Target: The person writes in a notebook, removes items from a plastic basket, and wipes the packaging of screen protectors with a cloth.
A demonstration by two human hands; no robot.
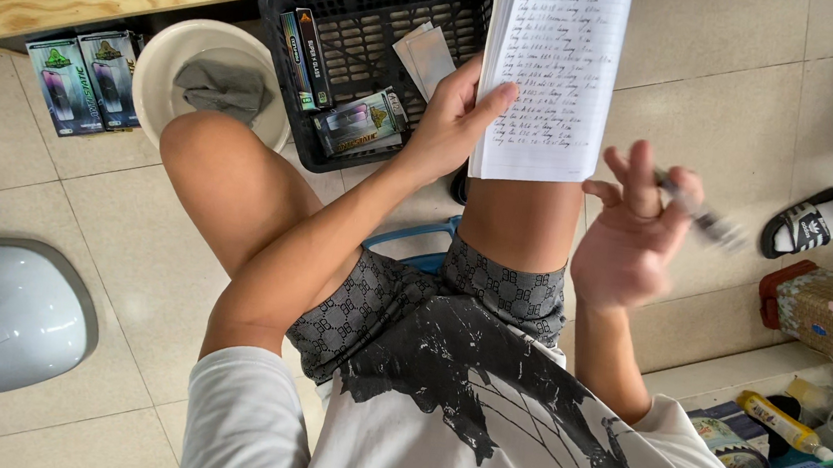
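The notebook (549,70) is held open on the right knee by the left hand (452,117). The hand is closed on the page's left edge, with the thumb laid across the lined, handwritten sheet. The right hand (629,238) is raised just right of the notebook, apart from it. A pen (699,217) is pinched between thumb and forefinger, the other fingers spread loosely. The pen is blurred, so its tip cannot be made out.

The step in hand is judged to be a pause in writing or checking entries: the page is nearly filled, and the pen is lifted off it.

For the next move, the pen would have to be brought left and down onto the page, near the last written line, while the sheet is kept flat by the left thumb.

A black crate (375,20) with boxed goods stands on the floor just beyond the left hand. Two boxes (86,83) lean at far left beside a pale basin (211,76). A sandalled foot (819,221) of another person is seen at right.
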